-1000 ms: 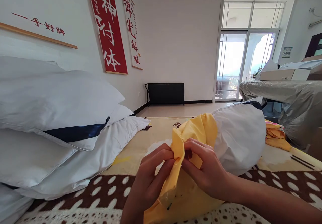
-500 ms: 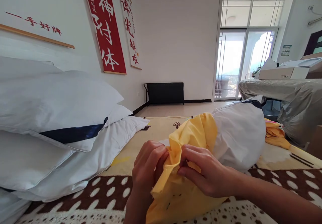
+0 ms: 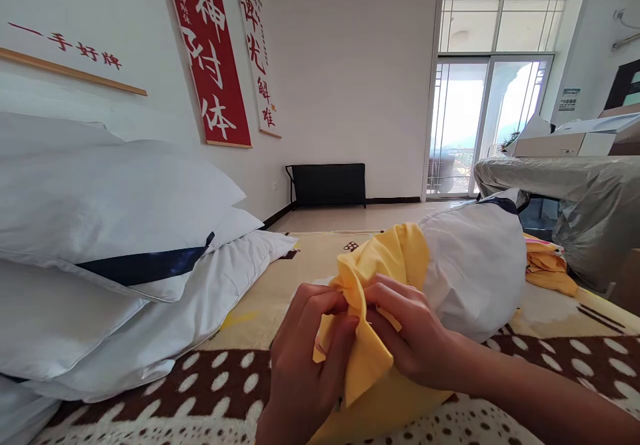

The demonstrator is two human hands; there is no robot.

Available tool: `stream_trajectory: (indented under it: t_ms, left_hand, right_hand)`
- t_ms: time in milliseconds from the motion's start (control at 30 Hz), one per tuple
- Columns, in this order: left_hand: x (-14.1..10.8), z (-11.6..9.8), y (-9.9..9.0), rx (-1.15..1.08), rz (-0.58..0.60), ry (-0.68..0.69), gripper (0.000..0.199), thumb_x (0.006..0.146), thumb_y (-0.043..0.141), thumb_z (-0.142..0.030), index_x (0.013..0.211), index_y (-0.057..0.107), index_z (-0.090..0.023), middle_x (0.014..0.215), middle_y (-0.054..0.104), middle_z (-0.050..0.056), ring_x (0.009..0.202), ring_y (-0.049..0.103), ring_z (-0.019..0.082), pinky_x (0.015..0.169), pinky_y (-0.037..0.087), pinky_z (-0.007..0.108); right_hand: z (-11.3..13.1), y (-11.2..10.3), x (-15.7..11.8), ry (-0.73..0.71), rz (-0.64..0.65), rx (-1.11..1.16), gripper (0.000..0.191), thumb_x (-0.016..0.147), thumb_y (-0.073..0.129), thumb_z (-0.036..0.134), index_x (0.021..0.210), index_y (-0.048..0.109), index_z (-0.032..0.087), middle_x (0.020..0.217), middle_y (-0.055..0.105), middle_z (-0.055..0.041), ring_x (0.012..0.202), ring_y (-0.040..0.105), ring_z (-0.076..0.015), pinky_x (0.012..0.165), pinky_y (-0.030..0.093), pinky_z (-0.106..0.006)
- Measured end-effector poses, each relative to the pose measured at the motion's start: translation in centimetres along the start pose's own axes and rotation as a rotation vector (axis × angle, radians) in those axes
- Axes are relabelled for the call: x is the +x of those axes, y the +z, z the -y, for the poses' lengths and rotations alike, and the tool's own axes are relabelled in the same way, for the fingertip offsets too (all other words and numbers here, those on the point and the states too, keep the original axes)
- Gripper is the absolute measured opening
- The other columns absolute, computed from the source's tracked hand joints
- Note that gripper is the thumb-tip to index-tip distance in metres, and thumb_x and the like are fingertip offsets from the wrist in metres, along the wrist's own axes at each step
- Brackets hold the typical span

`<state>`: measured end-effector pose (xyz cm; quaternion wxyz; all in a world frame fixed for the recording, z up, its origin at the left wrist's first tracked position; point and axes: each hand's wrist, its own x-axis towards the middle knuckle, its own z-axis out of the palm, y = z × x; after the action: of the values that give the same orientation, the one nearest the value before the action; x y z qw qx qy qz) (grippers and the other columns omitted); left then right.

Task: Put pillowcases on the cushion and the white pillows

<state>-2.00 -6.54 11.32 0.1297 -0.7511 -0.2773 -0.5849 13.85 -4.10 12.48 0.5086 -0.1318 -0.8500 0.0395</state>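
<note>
A yellow pillowcase (image 3: 395, 252) covers the near end of a white pillow (image 3: 473, 268), whose far end with a dark band sticks out to the right. My left hand (image 3: 313, 348) pinches the pillowcase's open edge between thumb and fingers. On the other side of that same edge, my right hand (image 3: 407, 328) grips the cloth with bent fingers. A flap of the yellow edge hangs between the two hands. The fingertips of my right hand are partly hidden behind the fold.
White pillows (image 3: 150, 205) are stacked on the left. Folded orange-yellow cloth (image 3: 547, 268) lies at the right on the patterned brown and cream blanket (image 3: 225, 372). Behind it stand plastic-covered furniture (image 3: 595, 198) with boxes (image 3: 555, 144) on top, and a black folded frame (image 3: 329, 185) by the wall.
My left hand has shifted slightly right, its thumb now over the cloth. The edge flap has swung from lower left to lower right. My right hand keeps its place with a slightly changed grip.
</note>
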Motion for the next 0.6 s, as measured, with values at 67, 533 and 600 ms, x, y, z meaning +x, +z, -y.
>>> stream_trajectory:
  t_ms: [67, 533, 600]
  left_hand:
    - [0.0, -0.4, 0.0, 0.078, 0.003, 0.004, 0.014, 0.086, 0.047, -0.004, 0.088, 0.049, -0.018, 0.081, 0.052, 0.002, 0.077, 0.052, 0.011, 0.069, 0.043, 0.02]
    - [-0.4, -1.4, -0.2, -0.647, 0.02, -0.801, 0.026, 0.085, 0.057, -0.039, 0.071, 0.05, -0.017, 0.066, 0.041, -0.002, 0.058, 0.036, 0.008, 0.048, 0.031, 0.018]
    - [-0.3, -1.5, -0.6, -0.71, -0.001, -0.846, 0.029, 0.084, 0.059, -0.04, 0.069, 0.049, -0.017, 0.066, 0.039, -0.002, 0.057, 0.035, 0.008, 0.049, 0.03, 0.018]
  right_hand:
    - [-0.1, 0.2, -0.1, -0.051, -0.043, -0.083, 0.014, 0.092, 0.042, 0.013, 0.08, 0.047, 0.018, 0.073, 0.052, -0.0025, 0.066, 0.044, -0.0124, 0.062, 0.039, -0.025]
    - [-1.3, 0.7, -0.2, -0.339, -0.087, -0.477, 0.014, 0.086, 0.043, 0.008, 0.08, 0.053, 0.013, 0.064, 0.049, -0.0037, 0.059, 0.037, -0.0145, 0.06, 0.035, -0.03]
    - [-1.7, 0.7, -0.2, -0.363, -0.077, -0.548, 0.017, 0.087, 0.041, 0.007, 0.077, 0.053, 0.014, 0.063, 0.049, -0.0035, 0.058, 0.037, -0.0146, 0.06, 0.034, -0.03]
